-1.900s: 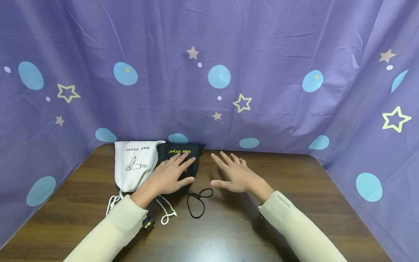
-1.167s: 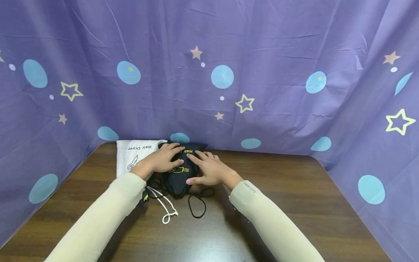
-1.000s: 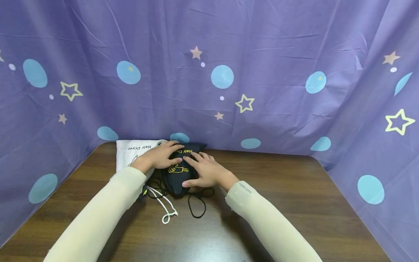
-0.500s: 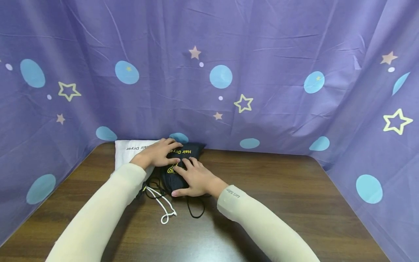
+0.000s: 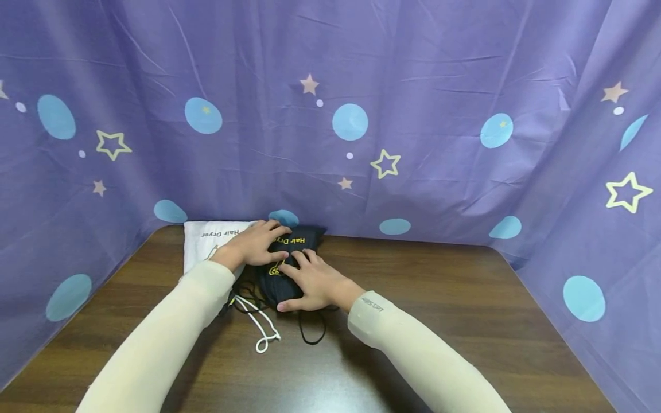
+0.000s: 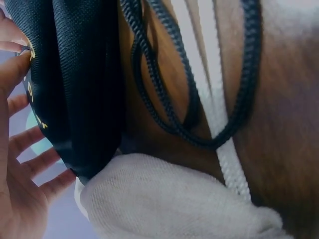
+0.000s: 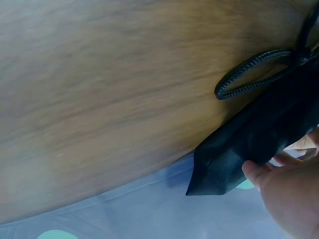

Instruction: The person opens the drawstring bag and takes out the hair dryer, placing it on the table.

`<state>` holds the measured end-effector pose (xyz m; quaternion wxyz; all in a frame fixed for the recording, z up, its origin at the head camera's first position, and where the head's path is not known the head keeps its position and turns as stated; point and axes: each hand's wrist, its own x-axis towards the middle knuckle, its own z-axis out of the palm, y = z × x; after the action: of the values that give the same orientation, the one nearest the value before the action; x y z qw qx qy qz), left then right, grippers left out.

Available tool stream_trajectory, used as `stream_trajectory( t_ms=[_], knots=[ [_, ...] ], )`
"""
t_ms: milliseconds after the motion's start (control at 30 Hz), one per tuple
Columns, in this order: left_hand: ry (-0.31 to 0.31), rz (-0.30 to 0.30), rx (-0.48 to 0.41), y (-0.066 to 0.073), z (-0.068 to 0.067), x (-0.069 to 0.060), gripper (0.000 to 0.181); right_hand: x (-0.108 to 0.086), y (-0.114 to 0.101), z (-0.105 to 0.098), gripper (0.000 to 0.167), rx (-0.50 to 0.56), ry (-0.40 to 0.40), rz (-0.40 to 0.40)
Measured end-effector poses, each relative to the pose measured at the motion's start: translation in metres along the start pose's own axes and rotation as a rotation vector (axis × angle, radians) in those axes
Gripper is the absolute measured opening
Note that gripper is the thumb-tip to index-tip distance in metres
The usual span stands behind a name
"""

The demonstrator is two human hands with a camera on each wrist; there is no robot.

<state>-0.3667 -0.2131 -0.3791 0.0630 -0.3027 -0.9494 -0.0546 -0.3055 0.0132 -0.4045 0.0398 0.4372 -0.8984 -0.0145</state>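
Note:
A black drawstring bag (image 5: 271, 285) with yellow "Hair Dryer" lettering lies near the back of the table. On its left, partly under my left arm, is a white drawstring bag (image 5: 195, 244) with the same words. My left hand (image 5: 253, 245) rests with spread fingers on the black bag's left upper part. My right hand (image 5: 316, 283) lies lower on its right side, fingers spread and gently bent. In the left wrist view, fingertips touch the edge of the black bag (image 6: 87, 84), and the white bag (image 6: 154, 194) sits beside it. The right wrist view shows fingers at the black bag (image 7: 254, 132).
White cords (image 5: 264, 330) and a black cord loop (image 5: 312, 342) trail toward the front of the wooden table (image 5: 439, 298). A purple curtain (image 5: 423, 189) with stars and blue dots stands close behind and along both sides.
My right hand has come in from the right onto the black bag and slid down it. The left hand has moved up and left over the bag's edge. The bags have barely shifted.

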Motion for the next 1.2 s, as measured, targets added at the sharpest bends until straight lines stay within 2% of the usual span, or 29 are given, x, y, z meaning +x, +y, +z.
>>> stream_trajectory(
  t_ms=[200,500,833,1200],
  knots=[
    [0.016,-0.025,0.062,0.01,0.006,0.001,0.07,-0.012,0.008,0.0,0.091,0.04,-0.006,-0.012],
    [0.038,-0.043,0.123,0.024,0.015,0.001,0.072,-0.027,0.021,0.0,0.094,0.032,-0.014,-0.043],
    [0.061,-0.048,0.134,0.042,0.022,0.003,0.071,-0.043,0.032,-0.001,0.095,0.03,-0.047,-0.055],
    [0.051,-0.049,0.109,0.06,0.024,0.009,0.07,-0.061,0.041,-0.001,0.096,0.022,-0.051,-0.058]
  ],
)
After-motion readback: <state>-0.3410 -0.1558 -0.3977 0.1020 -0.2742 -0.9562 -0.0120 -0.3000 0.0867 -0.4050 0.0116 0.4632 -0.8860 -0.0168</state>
